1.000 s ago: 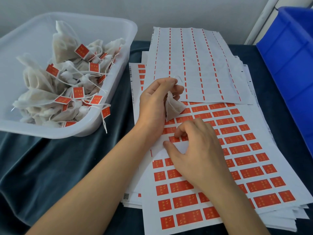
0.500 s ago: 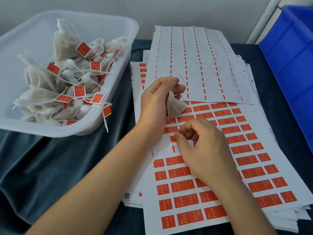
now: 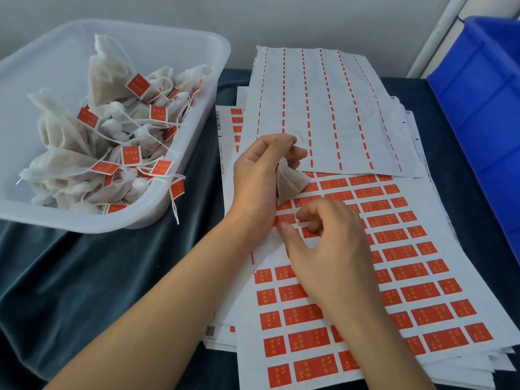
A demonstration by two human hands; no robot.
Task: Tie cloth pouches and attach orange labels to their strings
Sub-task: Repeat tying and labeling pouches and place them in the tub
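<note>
Pouch held over label sheet

Pouch (image 3: 289,182) of pale cloth at frame centre, gripped at the neck by left hand (image 3: 260,175), fingers curled round the gathered top, body hanging down to touch the sheet. Thin string (image 3: 298,135) looping out above the knuckles. Right hand (image 3: 326,249) just below, thumb and forefinger drawn close together at a spot on the label sheet (image 3: 394,263); whether a label is pinched between them, cannot tell. Rows of orange labels across lower right of frame. Used sheet (image 3: 323,108), mostly peeled to white, lying across the stack at upper centre. Clear tub (image 3: 197,46) at upper left, full of tied, labelled pouches. Blue bin (image 3: 484,114) at right edge. Dark cloth (image 3: 98,277) beneath everything.
</note>
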